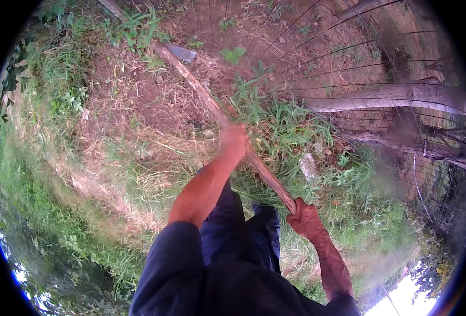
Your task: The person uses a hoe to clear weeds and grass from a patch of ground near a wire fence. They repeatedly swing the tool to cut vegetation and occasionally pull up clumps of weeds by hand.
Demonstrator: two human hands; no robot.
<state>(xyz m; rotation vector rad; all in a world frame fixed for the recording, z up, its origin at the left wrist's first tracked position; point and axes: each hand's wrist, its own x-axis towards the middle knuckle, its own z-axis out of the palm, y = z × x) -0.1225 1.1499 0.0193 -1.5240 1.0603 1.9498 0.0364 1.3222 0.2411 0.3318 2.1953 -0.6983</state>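
Both my hands grip the long wooden handle (197, 87) of a hoe, which slants across the view from upper left to lower right. My left hand (233, 139), slightly blurred, wraps around the middle of the handle. At the near end, my right hand (306, 220) is closed about the butt. The hoe's grey metal blade (182, 52) shows at the far end, low over or on bare soil (138, 89) strewn with dry grass; whether it touches the ground I cannot tell.
A wire mesh fence (359, 43) with a pale wooden post (375, 98) runs along the right. Green grass (292, 122) grows by its foot, near a whitish lump (307, 166). Taller weeds (59, 63) line the left. My legs (225, 233) stand below the handle.
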